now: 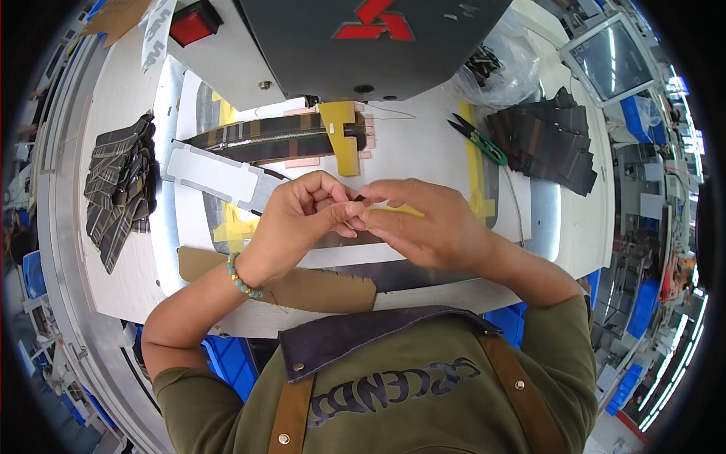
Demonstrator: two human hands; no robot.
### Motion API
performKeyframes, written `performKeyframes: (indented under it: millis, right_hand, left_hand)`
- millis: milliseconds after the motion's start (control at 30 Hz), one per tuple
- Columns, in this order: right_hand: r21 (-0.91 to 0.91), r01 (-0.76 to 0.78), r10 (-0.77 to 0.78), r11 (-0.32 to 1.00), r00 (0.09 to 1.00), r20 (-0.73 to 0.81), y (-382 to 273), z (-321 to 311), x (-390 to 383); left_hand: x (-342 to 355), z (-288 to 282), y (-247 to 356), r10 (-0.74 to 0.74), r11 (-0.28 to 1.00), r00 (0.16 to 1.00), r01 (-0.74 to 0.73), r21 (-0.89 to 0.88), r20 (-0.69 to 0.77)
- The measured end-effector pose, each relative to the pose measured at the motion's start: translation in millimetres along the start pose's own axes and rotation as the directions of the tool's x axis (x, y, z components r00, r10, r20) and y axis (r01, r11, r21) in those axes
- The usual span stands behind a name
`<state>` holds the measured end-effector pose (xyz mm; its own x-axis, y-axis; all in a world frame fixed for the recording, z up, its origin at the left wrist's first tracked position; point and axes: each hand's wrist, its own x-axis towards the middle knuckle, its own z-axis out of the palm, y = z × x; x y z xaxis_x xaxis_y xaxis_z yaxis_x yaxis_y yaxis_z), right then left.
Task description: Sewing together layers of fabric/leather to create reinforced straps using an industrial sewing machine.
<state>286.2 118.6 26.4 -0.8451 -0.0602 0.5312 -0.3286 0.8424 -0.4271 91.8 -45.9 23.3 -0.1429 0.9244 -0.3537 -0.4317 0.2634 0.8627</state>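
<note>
My left hand [311,212] and my right hand [423,219] meet above the middle of the worktable. Their fingertips pinch a tiny dark piece [359,198] between them; fingers cover most of it, so its kind is unclear. Just beyond, a plaid fabric strip with a zipper [265,140] lies under the grey machine head [340,60]. A yellow plate [344,144] crosses the strip's right end. Beside my left wrist rests a grey template with a white panel [213,175].
Plaid pieces are heaped at left [121,185], dark fabric pieces [548,140] at right. Green-handled scissors [480,138] lie by a clear bag [503,60] of small black parts. Brown cardboard [302,290] lies along the near edge. A screen [611,59] stands far right.
</note>
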Motion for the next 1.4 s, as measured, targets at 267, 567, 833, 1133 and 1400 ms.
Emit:
performKeyframes:
  millis: [267, 567, 833, 1133, 1400]
  right_hand:
    - [0.083, -0.165, 0.156, 0.983, 0.983, 0.101, 12.2, -4.9, 13.1]
    - [0.449, -0.705, 0.754, 0.549, 0.649, 0.098, 93.2, 21.2, 46.7]
    - [0.312, -0.596, 0.628, 0.740, 0.778, -0.002, 100.3, 26.5, 44.9]
    - [-0.009, -0.415, 0.413, 0.910, 0.908, -0.070, 81.7, 16.3, 33.8]
    - [-0.287, -0.122, 0.141, 0.950, 0.989, 0.045, 61.1, 11.8, 7.6]
  left_hand:
    - [6.2, -4.5, -6.8, 0.056, 0.997, 0.993, -0.061, 0.037, 0.108]
    - [37.1, -47.1, 8.5, 0.604, -0.331, 0.618, -0.381, 0.863, 0.504]
    - [37.6, -40.0, 10.0, 0.498, -0.304, 0.740, -0.339, 0.890, 0.452]
    - [37.3, -38.5, 10.3, 0.467, -0.365, 0.747, -0.323, 0.873, 0.472]
    - [37.3, -36.5, 6.5, 0.460, -0.383, 0.756, -0.304, 0.872, 0.465]
